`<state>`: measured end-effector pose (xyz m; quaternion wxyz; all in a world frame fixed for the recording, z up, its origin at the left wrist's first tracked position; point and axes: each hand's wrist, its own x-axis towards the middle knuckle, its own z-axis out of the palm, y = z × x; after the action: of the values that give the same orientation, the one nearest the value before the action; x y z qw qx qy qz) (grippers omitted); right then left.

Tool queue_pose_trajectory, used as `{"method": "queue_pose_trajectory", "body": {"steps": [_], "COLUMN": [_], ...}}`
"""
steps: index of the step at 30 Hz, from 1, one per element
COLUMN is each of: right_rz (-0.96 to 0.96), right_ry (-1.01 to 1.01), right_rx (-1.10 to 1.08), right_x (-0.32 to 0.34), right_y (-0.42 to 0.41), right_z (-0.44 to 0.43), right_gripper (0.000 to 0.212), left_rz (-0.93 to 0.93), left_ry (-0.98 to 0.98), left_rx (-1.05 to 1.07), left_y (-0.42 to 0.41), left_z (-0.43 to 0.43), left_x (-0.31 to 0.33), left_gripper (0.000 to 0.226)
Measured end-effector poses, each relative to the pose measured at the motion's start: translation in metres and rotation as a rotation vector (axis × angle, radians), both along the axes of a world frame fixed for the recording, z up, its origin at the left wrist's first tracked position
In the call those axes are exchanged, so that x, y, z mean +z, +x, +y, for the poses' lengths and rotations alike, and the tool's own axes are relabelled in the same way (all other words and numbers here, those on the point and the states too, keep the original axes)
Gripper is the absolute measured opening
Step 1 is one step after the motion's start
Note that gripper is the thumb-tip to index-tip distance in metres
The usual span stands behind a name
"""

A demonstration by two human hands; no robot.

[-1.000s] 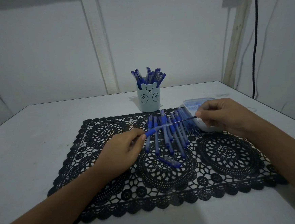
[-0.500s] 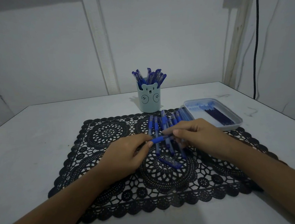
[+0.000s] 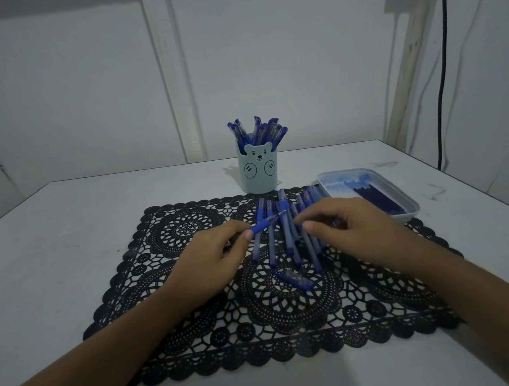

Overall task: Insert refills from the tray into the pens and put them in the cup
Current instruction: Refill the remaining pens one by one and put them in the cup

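The left hand (image 3: 218, 256) pinches a blue pen (image 3: 264, 223), its tip protruding, over the loose pens (image 3: 292, 244). The right hand (image 3: 350, 228) hovers beside it, loosely curled and empty. If the refill is not fully seated, it may slip out on the way to the bear cup (image 3: 258, 177).

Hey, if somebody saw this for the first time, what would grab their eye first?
The two hands at the centre of the black lace mat: the left hand holds a blue pen, the right hand close by its tip. Behind them stands a bear-faced cup full of pens, with a tray at the right.
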<state>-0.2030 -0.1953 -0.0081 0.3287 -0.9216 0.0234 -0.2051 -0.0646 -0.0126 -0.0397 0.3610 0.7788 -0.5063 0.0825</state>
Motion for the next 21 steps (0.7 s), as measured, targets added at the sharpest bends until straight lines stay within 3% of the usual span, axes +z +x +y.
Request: {"method": "queue_pose_trajectory", "body": {"steps": [3,7,12,15,21], "right_rz": [0.078,0.206,0.189,0.179,-0.093], "right_ry": [-0.194,-0.377,-0.454,-0.377,0.118], "right_rx": [0.09,0.155,0.162,0.113,-0.128], "right_x": [0.003,-0.003,-0.006,-0.005,0.001], "right_y": [-0.004,-0.002,0.0,0.0,0.0], "right_z": [0.002,0.007,0.012,0.01,0.004], "right_gripper": [0.016,0.03,0.021,0.016,0.007], "left_rz": [0.019,0.017,0.014,0.015,-0.002], "left_ry": [0.003,0.009,0.021,0.024,0.036], "left_rx": [0.006,0.003,-0.004,-0.006,-0.032], "left_y": [-0.001,-0.002,-0.002,-0.002,-0.001], "left_z": [0.0,0.0,0.0,0.0,0.001], "left_x": [0.001,0.002,0.001,0.001,0.0], "left_gripper": [0.013,0.012,0.014,0.015,0.024]}}
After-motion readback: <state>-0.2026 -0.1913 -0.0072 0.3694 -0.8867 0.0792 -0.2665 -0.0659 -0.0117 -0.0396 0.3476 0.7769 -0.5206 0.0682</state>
